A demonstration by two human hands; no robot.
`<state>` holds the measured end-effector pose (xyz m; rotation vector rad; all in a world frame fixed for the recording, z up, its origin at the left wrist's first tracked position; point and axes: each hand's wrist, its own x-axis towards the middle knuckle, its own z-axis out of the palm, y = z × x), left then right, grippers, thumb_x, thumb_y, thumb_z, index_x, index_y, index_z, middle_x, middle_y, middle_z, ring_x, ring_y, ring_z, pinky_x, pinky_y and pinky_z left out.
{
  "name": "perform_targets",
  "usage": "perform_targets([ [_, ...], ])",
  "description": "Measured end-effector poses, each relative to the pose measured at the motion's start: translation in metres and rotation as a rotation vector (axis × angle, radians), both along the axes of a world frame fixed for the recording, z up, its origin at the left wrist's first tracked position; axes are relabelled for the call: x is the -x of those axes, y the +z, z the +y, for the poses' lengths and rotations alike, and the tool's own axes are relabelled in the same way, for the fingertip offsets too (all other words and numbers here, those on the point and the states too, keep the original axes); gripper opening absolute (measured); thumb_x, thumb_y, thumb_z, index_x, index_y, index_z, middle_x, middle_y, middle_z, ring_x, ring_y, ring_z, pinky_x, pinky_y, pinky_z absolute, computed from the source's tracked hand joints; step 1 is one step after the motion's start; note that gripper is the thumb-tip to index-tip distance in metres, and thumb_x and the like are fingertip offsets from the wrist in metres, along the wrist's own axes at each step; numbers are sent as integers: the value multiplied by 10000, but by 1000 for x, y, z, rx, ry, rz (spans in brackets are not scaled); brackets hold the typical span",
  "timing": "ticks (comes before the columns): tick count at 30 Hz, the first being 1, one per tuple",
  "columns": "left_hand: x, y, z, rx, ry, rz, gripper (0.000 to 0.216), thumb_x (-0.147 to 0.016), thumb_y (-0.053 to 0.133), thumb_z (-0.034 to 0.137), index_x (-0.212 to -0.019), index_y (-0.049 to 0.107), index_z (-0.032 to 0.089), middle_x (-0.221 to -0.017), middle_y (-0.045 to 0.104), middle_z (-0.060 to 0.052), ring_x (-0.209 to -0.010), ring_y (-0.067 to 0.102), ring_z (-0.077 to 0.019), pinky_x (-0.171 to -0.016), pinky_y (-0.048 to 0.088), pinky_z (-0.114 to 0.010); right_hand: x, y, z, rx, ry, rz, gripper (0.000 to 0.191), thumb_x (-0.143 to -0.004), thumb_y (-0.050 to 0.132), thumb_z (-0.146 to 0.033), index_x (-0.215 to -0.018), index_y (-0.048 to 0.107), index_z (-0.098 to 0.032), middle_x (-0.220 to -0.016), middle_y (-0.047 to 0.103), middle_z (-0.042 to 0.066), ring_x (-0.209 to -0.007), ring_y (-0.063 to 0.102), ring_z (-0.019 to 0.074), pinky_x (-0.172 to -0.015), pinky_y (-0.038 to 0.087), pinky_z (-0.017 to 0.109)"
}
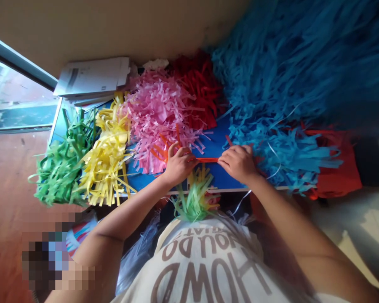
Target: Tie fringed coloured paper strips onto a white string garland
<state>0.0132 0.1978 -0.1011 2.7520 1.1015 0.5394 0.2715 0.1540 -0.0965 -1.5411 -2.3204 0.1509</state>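
Both of my hands are closed on one thin orange paper strip (207,160) stretched between them above the blue table (215,145). My left hand (177,163) pinches its left end, with further orange strips sticking up past its fingers. My right hand (238,162) pinches the right end. A small bundle of green and yellow strips (194,201) hangs at the table's near edge, just below my hands and against my shirt.
Heaps of shredded paper cover the table: green (61,166), yellow (107,158), pink (161,111), red (197,86) and a large blue mass (287,84). Orange sheets (336,179) lie at the right. White papers (91,78) are stacked at the back left by a window.
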Motion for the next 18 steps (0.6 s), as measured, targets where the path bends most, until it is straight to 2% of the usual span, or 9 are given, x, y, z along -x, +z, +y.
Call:
perform_targets([
  [5, 5, -2, 7, 153, 89, -59, 190, -924, 643, 358, -821, 783, 281, -924, 767, -21, -1019, 603, -236, -1055, 319, -500, -5, -3, 4, 41, -67, 49, 196, -911, 653, -334, -763, 701, -214, -955, 713, 44, -944, 536, 228, -836, 254, 391],
  [11, -1, 2, 10, 179, 143, -44, 271, -942, 588, 379, -812, 777, 235, -904, 730, -59, -957, 570, -239, -974, 352, -490, -1, -4, 7, 69, -112, 68, 146, -867, 671, -295, -748, 675, -211, -955, 698, 38, -935, 536, 228, -820, 258, 380],
  [15, -6, 5, 15, 189, 135, 42, 234, -902, 631, 360, -754, 746, 219, -851, 715, -65, -935, 569, -261, -957, 358, -503, 3, 1, 12, 102, -131, 46, 166, -816, 703, -265, -672, 643, -206, -919, 694, 39, -934, 528, 239, -804, 260, 381],
  [18, -8, 9, 19, 167, 79, 74, 155, -888, 652, 350, -851, 752, 238, -900, 710, -65, -992, 570, -278, -986, 346, -519, 5, 8, 14, 89, -98, -8, 56, -818, 701, -233, -768, 681, -218, -941, 702, 45, -977, 517, 256, -840, 263, 406],
])
